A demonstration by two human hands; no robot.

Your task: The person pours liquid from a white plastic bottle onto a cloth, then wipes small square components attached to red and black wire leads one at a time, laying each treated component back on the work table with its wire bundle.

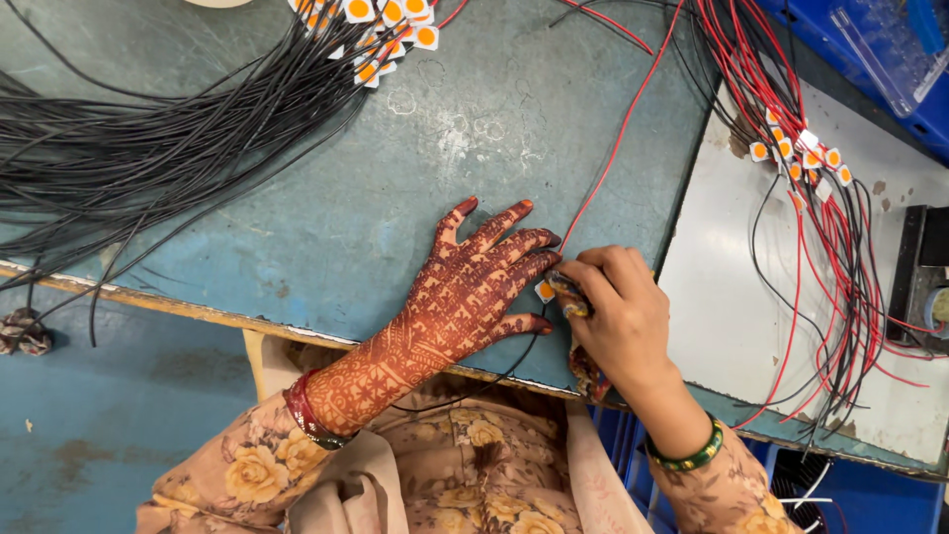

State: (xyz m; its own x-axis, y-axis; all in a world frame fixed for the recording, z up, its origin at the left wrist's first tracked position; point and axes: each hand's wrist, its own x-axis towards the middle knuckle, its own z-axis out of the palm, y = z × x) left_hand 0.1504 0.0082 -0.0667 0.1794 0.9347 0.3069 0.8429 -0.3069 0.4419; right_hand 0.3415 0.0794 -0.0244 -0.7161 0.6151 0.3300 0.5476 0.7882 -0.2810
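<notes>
Fingers (534, 259) of both hands meet on small orange-centred chip (545, 291).

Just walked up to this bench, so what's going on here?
A person's left hand lies flat on the teal table, steadying a small white square part with an orange centre. The right hand pinches something at that part, where a red wire ends. Bundles of black wires lie nearby.

Place: small electronics assembly workshop | Evidence: worn, scratched teal workbench (415, 188) held bundles of black wires (148, 138) and red wires (820, 227) | small orange-centred square components (381, 25) were attached at wire ends | blue plastic bins (870, 49) sat at the edge
</notes>
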